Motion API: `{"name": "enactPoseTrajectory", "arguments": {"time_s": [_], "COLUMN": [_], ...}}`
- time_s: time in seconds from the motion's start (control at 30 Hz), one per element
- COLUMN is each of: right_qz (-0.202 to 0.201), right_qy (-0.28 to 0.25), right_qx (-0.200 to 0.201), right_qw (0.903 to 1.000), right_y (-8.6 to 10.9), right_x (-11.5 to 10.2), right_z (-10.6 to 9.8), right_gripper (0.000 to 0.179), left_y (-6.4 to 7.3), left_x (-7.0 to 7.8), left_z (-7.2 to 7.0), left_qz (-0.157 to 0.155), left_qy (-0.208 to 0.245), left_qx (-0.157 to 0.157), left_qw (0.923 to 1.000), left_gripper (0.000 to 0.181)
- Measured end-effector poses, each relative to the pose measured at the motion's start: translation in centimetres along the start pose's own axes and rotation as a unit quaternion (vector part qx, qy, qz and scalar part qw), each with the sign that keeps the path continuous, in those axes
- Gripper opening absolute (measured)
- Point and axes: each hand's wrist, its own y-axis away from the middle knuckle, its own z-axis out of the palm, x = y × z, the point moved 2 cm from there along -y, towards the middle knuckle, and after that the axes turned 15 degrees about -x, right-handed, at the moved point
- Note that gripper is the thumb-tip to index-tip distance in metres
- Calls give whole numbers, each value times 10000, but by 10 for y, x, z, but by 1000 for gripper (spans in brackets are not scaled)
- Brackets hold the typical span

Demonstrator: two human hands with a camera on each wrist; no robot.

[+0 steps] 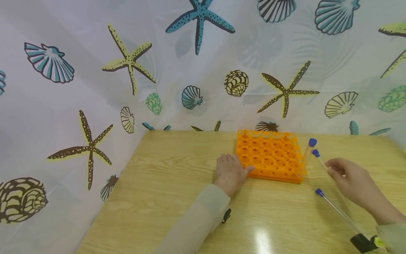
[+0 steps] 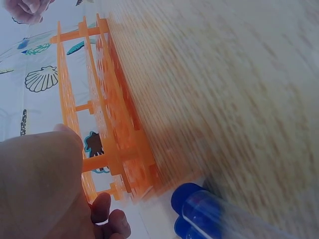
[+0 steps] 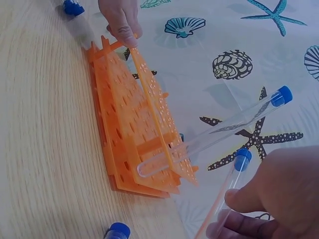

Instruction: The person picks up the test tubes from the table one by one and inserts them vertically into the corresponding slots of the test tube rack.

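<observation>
An orange test tube rack (image 1: pixel 269 155) stands on the wooden table. My left hand (image 1: pixel 231 174) holds its left end, the thumb along the front edge; in the left wrist view most of these fingers are hidden. One capped tube (image 3: pixel 219 127) stands tilted in a hole at the rack's right end. To the right of it, my right hand (image 1: pixel 352 180) pinches a clear test tube (image 3: pixel 230 181) with a blue cap between thumb and fingers. This tube is apart from the rack, its cap end up. Its lower end is out of the right wrist view.
Another blue-capped tube (image 1: pixel 337 210) lies on the table below my right hand. Close to my left wrist are more blue caps (image 2: pixel 199 209), with a clear tube running off from them. A white cloth (image 1: pixel 206 77) printed with shells and starfish hangs behind the table.
</observation>
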Motion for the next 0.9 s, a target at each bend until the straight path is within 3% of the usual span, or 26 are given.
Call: {"name": "enactPoseTrajectory", "arguments": {"time_s": [0.5, 0.9], "right_qz": [-39, -289], "right_qy": [-792, -1250], "right_qx": [552, 888], "right_qw": [9953, 9877], "right_y": [-5, -17], "right_x": [-13, -23], "right_z": [-6, -10], "right_gripper": [27, 26], "left_y": [-2, -1], "left_x": [2, 1], "left_z": [0, -1], "left_qz": [-49, -58], "left_qy": [-33, -80], "left_qx": [-111, -99], "left_qw": [9999, 9999], "left_gripper": [72, 72]}}
